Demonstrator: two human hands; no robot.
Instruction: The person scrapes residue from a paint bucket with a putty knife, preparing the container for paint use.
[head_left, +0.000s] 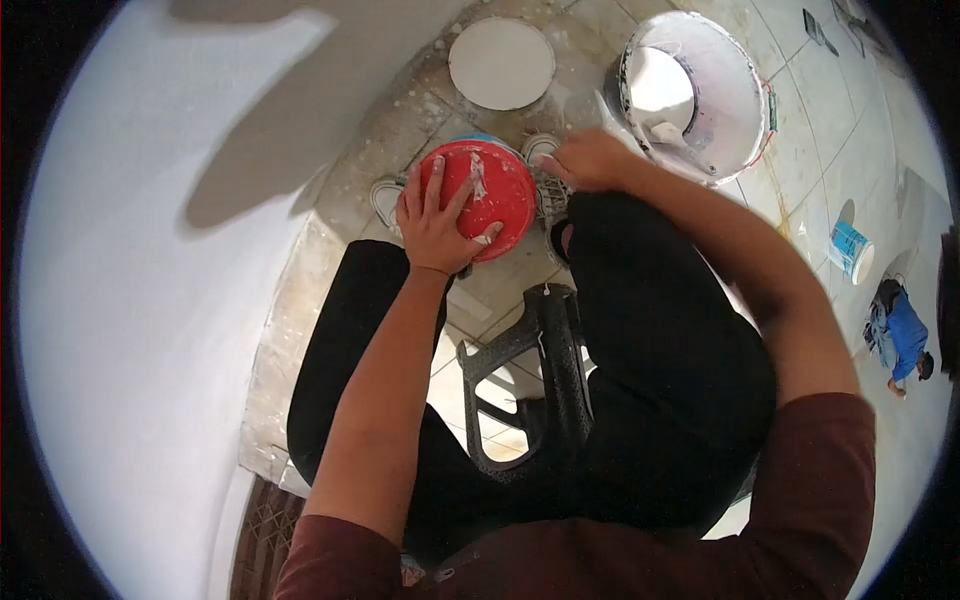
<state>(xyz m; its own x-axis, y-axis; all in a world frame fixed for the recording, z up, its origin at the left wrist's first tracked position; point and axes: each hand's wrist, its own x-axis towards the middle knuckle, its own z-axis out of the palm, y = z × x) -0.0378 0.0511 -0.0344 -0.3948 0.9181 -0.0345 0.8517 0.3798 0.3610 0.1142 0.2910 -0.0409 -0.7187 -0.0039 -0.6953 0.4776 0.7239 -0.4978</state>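
Note:
My left hand [440,217] lies with spread fingers on a red round lid [505,195] streaked with white paint. A sliver of blue rim [470,138] shows behind the lid, which seems to top a bucket between my feet; its sides are mostly hidden. To the right of the lid, apart from it, my right hand [590,160] is closed with curled fingers, close above my right shoe [541,150]. Whatever it may hold is hidden. A large paint-smeared bucket [735,70] stands just beyond that hand, white material at its bottom.
A white round lid [500,63] lies on the splattered floor ahead. The white wall [130,300] runs along my left. A black plastic stool [555,370] is beneath me. At right are a blue-and-white tub [850,252] and a person in blue [907,330].

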